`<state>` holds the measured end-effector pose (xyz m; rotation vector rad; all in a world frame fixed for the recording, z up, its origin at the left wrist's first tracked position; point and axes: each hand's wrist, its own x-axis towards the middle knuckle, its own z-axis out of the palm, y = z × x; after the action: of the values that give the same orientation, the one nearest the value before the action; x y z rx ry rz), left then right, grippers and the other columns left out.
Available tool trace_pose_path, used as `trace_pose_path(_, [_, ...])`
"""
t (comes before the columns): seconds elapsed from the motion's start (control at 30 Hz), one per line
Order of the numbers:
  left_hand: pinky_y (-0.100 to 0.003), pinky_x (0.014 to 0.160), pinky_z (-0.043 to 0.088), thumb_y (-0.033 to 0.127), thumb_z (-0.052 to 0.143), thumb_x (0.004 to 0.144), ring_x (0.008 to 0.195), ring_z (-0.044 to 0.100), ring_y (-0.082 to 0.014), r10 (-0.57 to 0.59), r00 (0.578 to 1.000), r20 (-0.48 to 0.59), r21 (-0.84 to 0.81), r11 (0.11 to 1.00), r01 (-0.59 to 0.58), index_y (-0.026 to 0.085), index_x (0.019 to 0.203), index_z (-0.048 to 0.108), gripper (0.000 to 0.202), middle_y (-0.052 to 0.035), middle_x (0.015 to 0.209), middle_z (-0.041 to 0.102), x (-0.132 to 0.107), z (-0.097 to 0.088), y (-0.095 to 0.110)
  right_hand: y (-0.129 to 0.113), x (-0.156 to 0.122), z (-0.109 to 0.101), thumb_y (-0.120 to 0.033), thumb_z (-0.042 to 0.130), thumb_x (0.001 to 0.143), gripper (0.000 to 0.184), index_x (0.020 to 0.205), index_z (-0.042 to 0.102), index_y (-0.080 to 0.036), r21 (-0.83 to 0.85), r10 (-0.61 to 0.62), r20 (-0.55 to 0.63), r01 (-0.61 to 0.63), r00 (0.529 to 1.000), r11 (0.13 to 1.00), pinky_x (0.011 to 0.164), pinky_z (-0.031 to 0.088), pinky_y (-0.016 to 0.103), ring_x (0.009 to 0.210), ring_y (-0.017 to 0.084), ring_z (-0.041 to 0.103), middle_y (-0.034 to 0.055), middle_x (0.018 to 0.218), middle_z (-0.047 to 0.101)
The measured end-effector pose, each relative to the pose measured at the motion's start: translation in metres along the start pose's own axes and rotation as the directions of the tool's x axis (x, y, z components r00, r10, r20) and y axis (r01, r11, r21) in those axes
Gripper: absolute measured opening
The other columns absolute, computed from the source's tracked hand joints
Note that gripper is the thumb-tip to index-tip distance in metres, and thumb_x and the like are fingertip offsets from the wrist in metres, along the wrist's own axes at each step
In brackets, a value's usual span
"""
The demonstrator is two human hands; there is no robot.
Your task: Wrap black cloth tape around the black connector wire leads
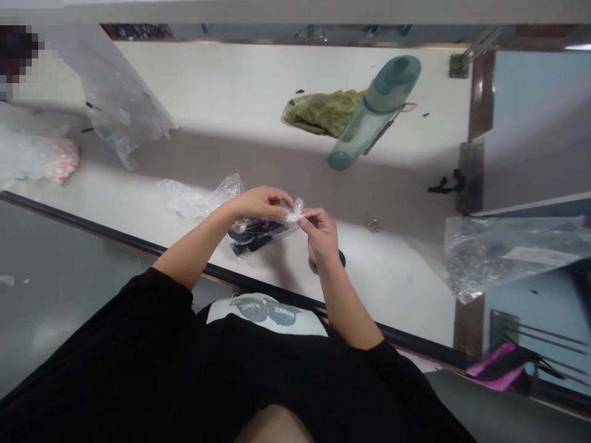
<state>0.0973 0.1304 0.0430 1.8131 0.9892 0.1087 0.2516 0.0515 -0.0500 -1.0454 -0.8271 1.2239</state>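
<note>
In front of my body, over the white table, a clear plastic bag (290, 230) with dark parts inside is held by its gathered neck. My left hand (264, 202) pinches that neck from the left, fingers closed on it. From the right, my right hand (322, 235) pinches the same twisted end between thumb and fingers. Black pieces (253, 240) show through the film below my left hand. A second crumpled clear bag (198, 198) lies beyond my left wrist. Beneath my right wrist a dark round object (341, 258) is mostly hidden.
A green translucent bottle (355, 132) lies on a yellow-green cloth (318, 112) at the back. To the right, a clear bag of small metal-looking pieces (475, 258) overlaps the table's end. Large plastic bags (124, 117) stand left. The black table edge (203, 266) runs before me.
</note>
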Motion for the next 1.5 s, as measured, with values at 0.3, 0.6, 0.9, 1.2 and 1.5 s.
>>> trace_pose_path(0.3, [-0.026, 0.07, 0.039, 0.02, 0.048, 0.074, 0.071, 0.05, -0.0119, 0.043, 0.966, -0.256, 0.193, 0.981, 0.008, 0.015, 0.066, 0.056, 0.012, 0.0, 0.071, 0.056, 0.003, 0.003, -0.004, 0.008, -0.009, -0.009, -0.028, 0.069, 0.062, 0.016, 0.065, 0.054, -0.023, -0.007, 0.011, -0.127, -0.013, 0.992, 1.0, 0.073, 0.044, 0.029, 0.072, 0.013, 0.054, -0.0031, 0.072, 0.059])
trace_pose_path(0.6, [-0.026, 0.072, 0.041, 0.023, 0.047, 0.08, 0.073, 0.051, -0.0117, 0.033, 0.989, -0.143, 0.069, 0.997, -0.024, 0.015, 0.09, 0.056, 0.015, -0.0005, 0.078, 0.058, 0.007, 0.015, 0.0, -0.013, -0.001, -0.004, -0.029, 0.058, 0.072, 0.004, 0.071, 0.059, -0.024, -0.515, -0.048, -0.032, 0.025, 0.998, 0.857, 0.072, 0.042, 0.032, 0.069, 0.016, 0.052, -0.0019, 0.07, 0.06])
trace_pose_path(0.9, [-0.028, 0.082, 0.041, 0.015, 0.045, 0.08, 0.087, 0.059, -0.0166, 0.114, 0.967, -0.23, 0.337, 0.941, -0.031, 0.017, 0.085, 0.065, 0.022, -0.004, 0.091, 0.068, 0.02, 0.023, -0.008, 0.003, 0.01, -0.006, -0.018, 0.05, 0.058, 0.005, 0.057, 0.048, -0.022, -0.324, 0.004, -0.238, -0.083, 0.971, 0.942, 0.066, 0.036, 0.029, 0.065, 0.014, 0.044, -0.0034, 0.062, 0.049])
trace_pose_path(1.2, [-0.026, 0.076, 0.043, 0.02, 0.06, 0.072, 0.079, 0.054, -0.0123, 0.094, 0.971, -0.22, 0.083, 0.994, -0.077, 0.017, 0.094, 0.064, 0.023, -0.0023, 0.094, 0.062, 0.018, 0.034, -0.01, -0.006, 0.014, -0.024, -0.02, 0.05, 0.052, 0.014, 0.059, 0.039, -0.023, 0.057, 0.307, 0.12, -0.316, 0.944, 0.947, 0.064, 0.04, 0.03, 0.065, 0.015, 0.045, -0.0012, 0.069, 0.047])
trace_pose_path(1.5, [-0.023, 0.057, 0.042, 0.022, 0.052, 0.079, 0.059, 0.05, -0.0084, -0.271, 0.924, -0.27, -0.671, 0.741, 0.021, 0.019, 0.084, 0.053, 0.006, 0.0011, 0.072, 0.055, 0.03, 0.031, -0.02, 0.004, 0.006, -0.042, -0.022, 0.057, 0.053, 0.027, 0.062, 0.031, -0.023, 0.064, 0.236, 0.031, -0.238, 0.971, 0.969, 0.068, 0.044, 0.034, 0.074, 0.017, 0.052, -0.0025, 0.072, 0.051])
